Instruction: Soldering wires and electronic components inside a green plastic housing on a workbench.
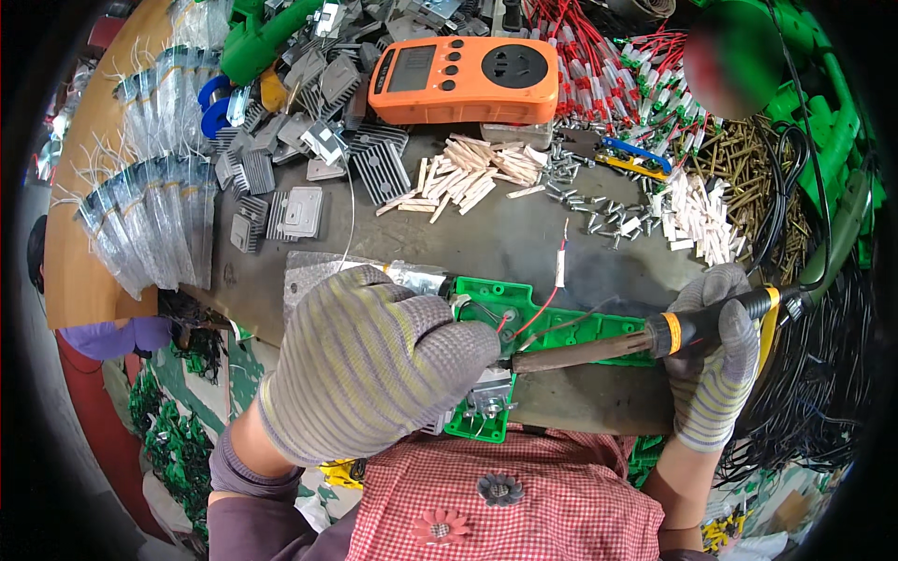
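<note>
In a striped grey work glove, my right hand (711,374) is wrapped round the black and yellow handle of a soldering iron (585,354). Its brown barrel points left and its tip ends beside my left fingertips. My left hand (374,360), gloved alike, is closed with thumb and fingers pressed together; what they pinch is hidden. Beneath both hands lies a green plastic housing half (524,297), holding red and dark wires. One red wire (541,314) rises from it to a white sleeve (560,268). A clear plastic sheet (309,271) sticks out beyond my left hand.
An orange meter (458,79) with a socket stands at the back. Around it lie grey heat sinks (304,210), pale sticks (472,173), screws (608,215), white pieces (697,215) and red-wired parts (599,84). Bagged parts (150,220) fan out at left; black cables (804,374) hang at right.
</note>
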Tool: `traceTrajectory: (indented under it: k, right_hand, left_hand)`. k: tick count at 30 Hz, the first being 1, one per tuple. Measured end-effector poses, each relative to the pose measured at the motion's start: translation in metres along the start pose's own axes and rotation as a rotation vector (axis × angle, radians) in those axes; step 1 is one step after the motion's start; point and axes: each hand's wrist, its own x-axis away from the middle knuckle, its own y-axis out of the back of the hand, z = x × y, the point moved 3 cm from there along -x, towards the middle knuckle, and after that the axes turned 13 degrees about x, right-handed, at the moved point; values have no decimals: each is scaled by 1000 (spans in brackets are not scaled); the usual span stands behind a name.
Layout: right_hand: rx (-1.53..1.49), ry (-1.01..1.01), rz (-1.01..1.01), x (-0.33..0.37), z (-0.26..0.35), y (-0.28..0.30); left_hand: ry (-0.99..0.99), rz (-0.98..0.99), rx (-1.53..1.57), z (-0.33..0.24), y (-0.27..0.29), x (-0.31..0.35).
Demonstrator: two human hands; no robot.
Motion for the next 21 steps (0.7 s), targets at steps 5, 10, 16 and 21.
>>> traceTrajectory:
  k: [5,10,16,21]
  right_hand:
    - [66,-16,-10,3,2,3]
    - [93,-57,-96,5,2,4]
    - [94,-63,-156,3,-2,4]
    - [17,-46,-12,4,-1,6]
  left_hand:
    - [46,143,-50,-8,0,-10]
    - [55,142,-111,-13,-3,-9]
    - [93,222,-70,-11,8,-15]
    - [245,-338,-111,45,19,9]
